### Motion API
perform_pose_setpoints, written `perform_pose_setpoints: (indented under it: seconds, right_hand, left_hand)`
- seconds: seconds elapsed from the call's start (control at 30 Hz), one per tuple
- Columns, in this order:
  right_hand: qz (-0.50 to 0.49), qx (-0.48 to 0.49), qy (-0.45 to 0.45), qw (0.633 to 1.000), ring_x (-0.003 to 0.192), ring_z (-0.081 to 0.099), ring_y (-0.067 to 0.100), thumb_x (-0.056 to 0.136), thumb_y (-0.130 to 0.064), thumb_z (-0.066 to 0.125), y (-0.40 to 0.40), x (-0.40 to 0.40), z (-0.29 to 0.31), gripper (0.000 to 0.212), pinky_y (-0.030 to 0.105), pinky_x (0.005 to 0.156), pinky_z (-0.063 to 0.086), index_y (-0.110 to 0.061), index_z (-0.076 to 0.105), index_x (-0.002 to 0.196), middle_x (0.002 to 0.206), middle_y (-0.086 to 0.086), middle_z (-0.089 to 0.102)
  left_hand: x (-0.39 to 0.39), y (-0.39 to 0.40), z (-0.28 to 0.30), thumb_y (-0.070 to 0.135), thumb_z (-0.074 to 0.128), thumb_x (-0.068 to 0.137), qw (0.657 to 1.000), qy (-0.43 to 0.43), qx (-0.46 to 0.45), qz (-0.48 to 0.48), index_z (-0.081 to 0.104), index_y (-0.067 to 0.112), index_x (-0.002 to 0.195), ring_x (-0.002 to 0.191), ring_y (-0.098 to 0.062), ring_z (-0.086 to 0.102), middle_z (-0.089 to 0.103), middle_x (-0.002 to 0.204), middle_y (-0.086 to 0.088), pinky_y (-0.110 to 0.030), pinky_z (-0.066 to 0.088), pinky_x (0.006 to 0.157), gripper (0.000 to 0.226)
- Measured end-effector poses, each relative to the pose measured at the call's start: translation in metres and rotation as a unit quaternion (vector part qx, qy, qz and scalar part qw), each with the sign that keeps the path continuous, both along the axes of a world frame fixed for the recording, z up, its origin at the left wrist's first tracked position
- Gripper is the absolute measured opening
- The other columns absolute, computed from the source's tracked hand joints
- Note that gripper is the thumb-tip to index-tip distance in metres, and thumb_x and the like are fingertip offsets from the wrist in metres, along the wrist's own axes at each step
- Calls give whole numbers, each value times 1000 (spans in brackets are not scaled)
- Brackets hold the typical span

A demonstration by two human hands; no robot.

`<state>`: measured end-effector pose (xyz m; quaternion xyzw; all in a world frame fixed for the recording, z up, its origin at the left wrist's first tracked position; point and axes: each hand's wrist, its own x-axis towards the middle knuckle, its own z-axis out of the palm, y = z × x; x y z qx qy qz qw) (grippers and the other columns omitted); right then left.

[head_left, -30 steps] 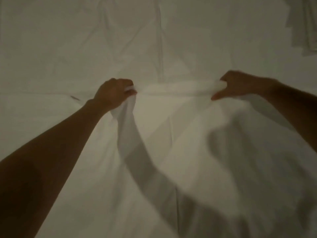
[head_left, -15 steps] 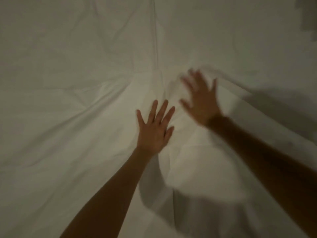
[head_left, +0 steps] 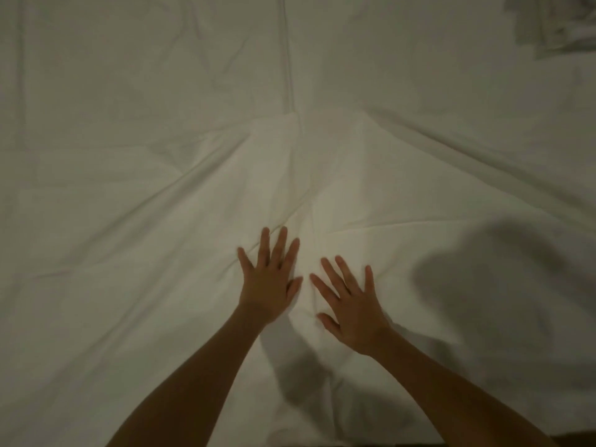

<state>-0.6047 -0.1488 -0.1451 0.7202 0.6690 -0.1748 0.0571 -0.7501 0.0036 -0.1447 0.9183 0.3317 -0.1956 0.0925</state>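
A large white sheet covers nearly the whole view, with creases fanning out from its middle and a straight seam running up the centre. My left hand lies flat on the sheet with its fingers straight and spread. My right hand lies flat beside it, a little nearer to me, fingers also spread. The two hands are close together but apart. Neither hand holds any cloth.
A stack of folded white cloth lies at the far right corner. Dark shadow falls on the sheet to the right of my right arm. A dark edge shows along the bottom of the view.
One second ago both hands gripped a raised fold of the sheet. They let it go, and now both rest flat on the sheet; the right hand has moved down beside the left.
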Motion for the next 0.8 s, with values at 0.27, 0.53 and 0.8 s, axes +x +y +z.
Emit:
perform_pose_setpoints:
  seconds: [0.27,0.53,0.8]
  right_hand:
    - [-44,-18,16,999,147,18,26,92,-48,33,-88,-45,17,62,57,108,21,-26,29,150,160,2,18]
    - [-515,-76,378,766,74,64,28,96,-21,55,-176,-66,48,27,15,65,46,-1,70,86,78,7,65]
    - [-767,-6,533,356,90,65,24,79,-38,76,-193,-76,48,42,31,75,53,-4,64,100,104,14,68]
  left_hand:
    - [-93,-111,21,58,31,84,993,56,-99,6,26,20,149,143,-38,18,23,157,-12,-72,31,93,76]
    - [-156,-187,56,40,47,91,876,-208,-232,368,69,18,111,108,-13,54,63,119,4,-35,44,98,37]
    - [-166,-228,56,23,64,91,303,-332,-418,789,59,3,100,66,-18,62,65,68,-8,-32,52,75,23]
